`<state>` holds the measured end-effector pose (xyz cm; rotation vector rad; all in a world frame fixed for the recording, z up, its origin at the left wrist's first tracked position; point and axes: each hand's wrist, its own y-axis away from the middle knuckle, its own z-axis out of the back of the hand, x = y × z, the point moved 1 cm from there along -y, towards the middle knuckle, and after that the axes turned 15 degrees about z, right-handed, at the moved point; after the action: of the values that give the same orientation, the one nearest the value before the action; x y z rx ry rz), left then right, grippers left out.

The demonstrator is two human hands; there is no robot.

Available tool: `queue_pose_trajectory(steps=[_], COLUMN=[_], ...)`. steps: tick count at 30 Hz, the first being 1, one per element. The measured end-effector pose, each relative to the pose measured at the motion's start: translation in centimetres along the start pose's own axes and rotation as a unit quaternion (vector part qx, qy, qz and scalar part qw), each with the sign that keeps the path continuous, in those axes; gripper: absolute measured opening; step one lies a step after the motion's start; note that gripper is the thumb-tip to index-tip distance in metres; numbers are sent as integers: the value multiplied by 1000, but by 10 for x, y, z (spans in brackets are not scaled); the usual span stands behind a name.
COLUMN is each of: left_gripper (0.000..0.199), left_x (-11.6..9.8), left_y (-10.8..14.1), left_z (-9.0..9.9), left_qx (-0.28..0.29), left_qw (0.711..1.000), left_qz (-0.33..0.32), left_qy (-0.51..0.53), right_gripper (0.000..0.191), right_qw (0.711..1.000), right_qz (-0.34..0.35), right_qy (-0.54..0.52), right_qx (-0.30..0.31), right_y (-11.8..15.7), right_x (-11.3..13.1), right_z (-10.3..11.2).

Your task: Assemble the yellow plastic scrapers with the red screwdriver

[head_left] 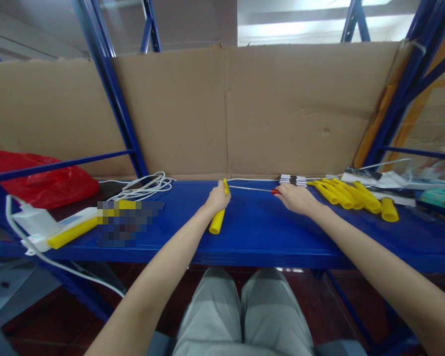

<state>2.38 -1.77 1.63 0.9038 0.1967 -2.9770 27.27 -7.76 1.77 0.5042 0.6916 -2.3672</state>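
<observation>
My left hand [218,198] is closed around a yellow plastic tube [215,223], whose wide round end points toward me. Its narrow top pokes out above my fingers. In my right hand [294,198] is a thin metal rod with a red grip [275,192]; most of the grip is hidden by my fingers. The pale shaft [250,188] runs left, nearly level, and its far end meets the top of the tube at my left hand. Whether the tip is inside the tube, I cannot tell. Several similar yellow tubes [346,194] lie right of my right hand.
Small black-and-white packs [292,180] are stacked behind my right hand. On the left are a coiled white cable [152,187], a power strip [77,217] with a plug, and a red bag [40,178]. Cardboard [178,113] walls the back of the blue shelf [259,232].
</observation>
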Motion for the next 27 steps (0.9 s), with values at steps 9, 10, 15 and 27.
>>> queue_pose_trajectory(steps=[9, 10, 15, 27], left_gripper=[25, 25, 26, 26], left_x=[-2, -2, -4, -3], left_y=[3, 3, 4, 4], left_z=[0, 0, -1, 0], left_qx=[-3, -2, -6, -11], left_qw=[999, 999, 999, 998], left_qz=[-17, -18, -19, -30], left_qy=[-29, -32, -48, -62], right_gripper=[32, 32, 38, 38], right_qw=[1000, 1000, 999, 999], right_qz=[-4, -4, -33, -30], right_qy=[19, 15, -1, -20], right_qx=[12, 17, 17, -3], right_y=[4, 4, 2, 1], right_x=[-1, -1, 0, 1], right_z=[3, 3, 5, 3])
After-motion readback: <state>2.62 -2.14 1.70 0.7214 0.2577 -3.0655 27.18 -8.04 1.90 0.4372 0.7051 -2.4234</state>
